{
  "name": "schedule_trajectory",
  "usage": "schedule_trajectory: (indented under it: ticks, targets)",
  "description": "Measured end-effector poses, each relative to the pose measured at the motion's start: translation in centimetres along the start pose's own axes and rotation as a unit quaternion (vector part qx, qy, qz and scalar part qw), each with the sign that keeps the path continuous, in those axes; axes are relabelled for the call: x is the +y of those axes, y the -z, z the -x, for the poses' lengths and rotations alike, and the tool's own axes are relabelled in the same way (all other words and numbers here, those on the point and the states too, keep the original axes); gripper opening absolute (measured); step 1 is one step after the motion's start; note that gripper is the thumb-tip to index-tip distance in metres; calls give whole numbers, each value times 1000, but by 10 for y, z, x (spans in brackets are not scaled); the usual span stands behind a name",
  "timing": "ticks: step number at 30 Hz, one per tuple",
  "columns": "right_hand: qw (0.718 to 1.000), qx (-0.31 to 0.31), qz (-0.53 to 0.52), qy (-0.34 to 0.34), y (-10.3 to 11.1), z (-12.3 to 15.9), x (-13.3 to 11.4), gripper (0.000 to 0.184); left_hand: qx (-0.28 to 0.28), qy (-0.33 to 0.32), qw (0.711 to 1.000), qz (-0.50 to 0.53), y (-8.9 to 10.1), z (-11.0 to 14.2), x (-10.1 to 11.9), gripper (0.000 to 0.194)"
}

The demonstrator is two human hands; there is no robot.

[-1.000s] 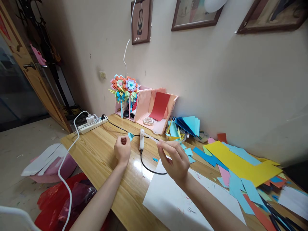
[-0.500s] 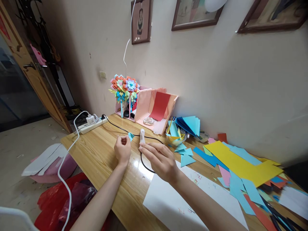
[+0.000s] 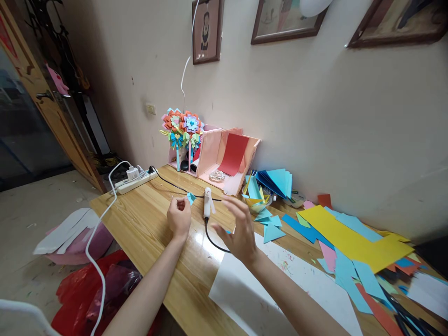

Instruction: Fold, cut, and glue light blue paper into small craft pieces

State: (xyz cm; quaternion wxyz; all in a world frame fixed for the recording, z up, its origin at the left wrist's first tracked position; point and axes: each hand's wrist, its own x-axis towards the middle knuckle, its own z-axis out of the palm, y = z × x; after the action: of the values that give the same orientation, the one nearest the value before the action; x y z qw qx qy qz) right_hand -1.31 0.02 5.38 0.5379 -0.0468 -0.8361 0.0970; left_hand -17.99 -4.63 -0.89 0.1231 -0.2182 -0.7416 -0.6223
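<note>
Left grip [image 3: 179, 218]: pressed together, pinching blue paper [image 3: 191, 198] at the fingertips, just above or on the tabletop [image 3: 147, 212], which cannot be told. Paper: jutting away and rightward. Right grip [image 3: 241, 231]: spread, thumb apart from curved fingers, right of the glue gun [image 3: 207, 206]. Glue gun: white, between both grips, long axis running near to far, black cord [image 3: 209, 236] at near end.

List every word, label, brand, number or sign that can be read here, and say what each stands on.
Readable text: none.
White paper: coloured marks, too blurred to tell whether they are writing.
Wall: dark marks, too small to tell.
Door: red patch, nothing legible.
Power strip: nothing legible.
</note>
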Motion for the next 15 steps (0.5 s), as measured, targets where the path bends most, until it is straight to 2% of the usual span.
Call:
schedule_trajectory:
  ticks: [2,4,6,7,9,11,15]
  targets:
    - [985,18,-1,-172,-18,12,13,46,1,2,1000,-4,0,0,-1,18]
    - [951,-45,4,-306,-42,21,27,49,-1,-1,1000,-6,-1,-1,-2,18]
    - [910,-132,-10,-392,-68,24,38,54,-3,-4,1000,-9,-1,-1,-2,18]
    - [892,-156,-21,-424,-79,24,42,52,-2,-4,1000,-11,-1,-1,-3,18]
    - [877,-172,-28,-447,-95,23,47,39,-2,1,1000,-16,-2,-2,-4,17]
    - [876,-162,-39,-453,-101,23,50,29,-4,8,1000,-21,-3,-2,-5,17]
    - [878,-135,-92,-450,-88,28,61,28,-9,24,999,-30,-3,-1,-5,17]
